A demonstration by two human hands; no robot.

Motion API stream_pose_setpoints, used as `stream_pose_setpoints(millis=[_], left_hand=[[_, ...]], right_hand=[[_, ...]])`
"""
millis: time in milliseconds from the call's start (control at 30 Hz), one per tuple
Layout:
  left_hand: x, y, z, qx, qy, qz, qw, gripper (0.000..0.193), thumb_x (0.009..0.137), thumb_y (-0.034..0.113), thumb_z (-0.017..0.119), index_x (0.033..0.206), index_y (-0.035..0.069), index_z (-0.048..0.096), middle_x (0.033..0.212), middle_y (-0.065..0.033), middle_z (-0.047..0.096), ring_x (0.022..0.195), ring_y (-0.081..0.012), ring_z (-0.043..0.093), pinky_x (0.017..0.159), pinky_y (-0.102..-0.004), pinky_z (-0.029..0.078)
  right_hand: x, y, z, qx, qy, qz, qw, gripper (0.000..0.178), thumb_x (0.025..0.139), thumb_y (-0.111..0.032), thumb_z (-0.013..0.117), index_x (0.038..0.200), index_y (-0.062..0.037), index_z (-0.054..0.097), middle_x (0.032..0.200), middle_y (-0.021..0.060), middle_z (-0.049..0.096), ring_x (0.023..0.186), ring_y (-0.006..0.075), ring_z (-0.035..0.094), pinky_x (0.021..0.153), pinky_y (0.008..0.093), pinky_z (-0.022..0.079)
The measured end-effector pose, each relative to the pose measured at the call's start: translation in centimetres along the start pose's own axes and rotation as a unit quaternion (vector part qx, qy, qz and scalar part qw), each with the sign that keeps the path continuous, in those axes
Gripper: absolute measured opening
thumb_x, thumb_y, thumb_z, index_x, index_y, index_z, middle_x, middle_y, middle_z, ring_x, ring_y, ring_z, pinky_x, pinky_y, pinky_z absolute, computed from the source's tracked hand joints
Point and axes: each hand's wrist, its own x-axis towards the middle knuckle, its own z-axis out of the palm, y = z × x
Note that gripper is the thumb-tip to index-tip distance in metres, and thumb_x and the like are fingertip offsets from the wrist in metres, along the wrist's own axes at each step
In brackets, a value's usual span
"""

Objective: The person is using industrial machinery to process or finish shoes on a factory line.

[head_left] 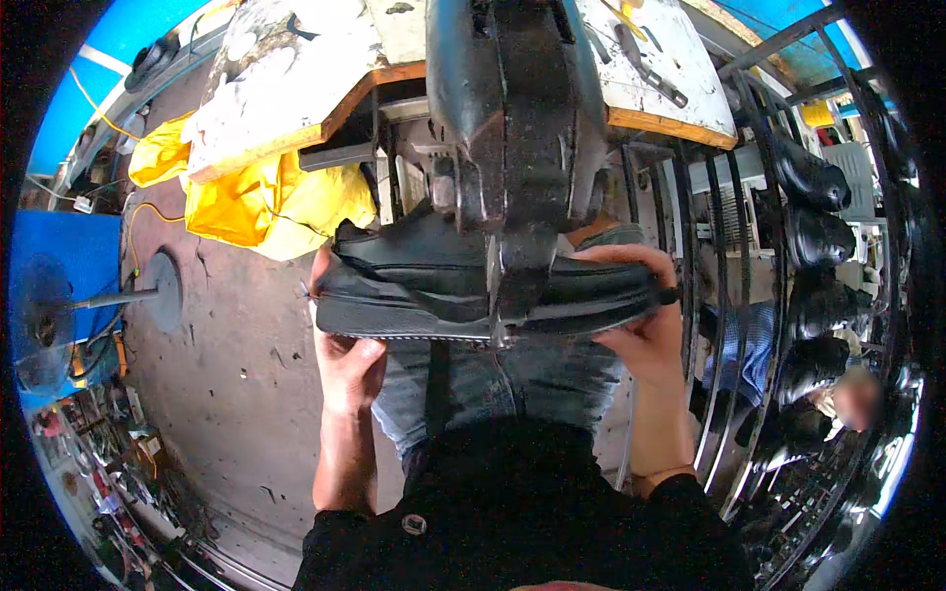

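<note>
A black leather shoe [414, 295] lies on its side across the middle, its sole edge toward me, with a line of pale stitches along it. Over its middle comes down the narrow arm of a large dark machine [532, 128], which looks like a sole-stitching machine and hides part of the shoe. My left hand [347, 360] is closed around the left end, thumb along the sole edge. At the other end my right hand [645, 330] grips the shoe, fingers over the far side and thumb underneath.
Behind the machine stands a stained white worktable [286, 74] with a wooden edge; a hammer-like tool [650, 69] lies on its right part. Yellow sacks [256, 207] sit below it. To the right, a metal rack [734, 246] holds several black shoes [818, 236]. A fan [163, 291] stands left.
</note>
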Motion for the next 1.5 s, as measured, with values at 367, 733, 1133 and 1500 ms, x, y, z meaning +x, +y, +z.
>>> stream_pose_setpoints(millis=[367, 733, 1133, 1500], left_hand=[[0.7, 4.2, 3.1, 0.491, -0.060, 0.347, 0.797, 0.105, 0.071, 0.034, 0.090, 0.154, 0.003, 0.033, 0.157, -0.0221, 0.036, 0.148, -0.0387, 0.029, 0.121, -0.0538, 0.017], [3.3, 6.1, 10.5, 0.545, -0.286, 0.161, 0.771, 0.062, 0.061, 0.015, 0.092, 0.116, 0.004, 0.065, 0.120, -0.0135, 0.066, 0.117, -0.0347, 0.061, 0.104, -0.0484, 0.044], [2.7, 1.3, 7.9, 0.215, -0.238, 0.066, 0.945, 0.067, 0.063, -0.001, 0.092, 0.124, 0.000, 0.064, 0.125, -0.0144, 0.068, 0.113, -0.0210, 0.064, 0.099, -0.0355, 0.050], [2.0, -4.1, 7.1, 0.051, -0.197, 0.083, 0.976, 0.069, 0.072, 0.025, 0.090, 0.125, -0.001, 0.056, 0.123, -0.0213, 0.063, 0.122, -0.0399, 0.058, 0.115, -0.0642, 0.029]], right_hand=[[1.8, -2.0, 4.3, -0.116, -0.027, 0.028, 0.993, 0.060, 0.073, -0.006, 0.087, 0.127, -0.0050, 0.060, 0.124, 0.0098, 0.065, 0.115, 0.0210, 0.063, 0.099, 0.0356, 0.048], [2.5, -3.7, 6.0, -0.332, -0.076, -0.048, 0.939, 0.068, 0.072, -0.017, 0.087, 0.128, -0.0052, 0.051, 0.124, 0.0158, 0.063, 0.114, 0.0380, 0.063, 0.093, 0.0432, 0.053], [1.1, 3.6, 0.9, -0.250, -0.069, -0.120, 0.958, 0.097, 0.063, -0.025, 0.094, 0.144, -0.0059, 0.043, 0.144, 0.0169, 0.047, 0.135, 0.0351, 0.044, 0.113, 0.0465, 0.035], [-3.2, 10.6, -5.6, 0.064, -0.007, 0.142, 0.988, 0.124, 0.062, -0.025, 0.093, 0.160, -0.0062, 0.019, 0.162, 0.0120, 0.029, 0.150, 0.0257, 0.028, 0.121, 0.0406, 0.024]])
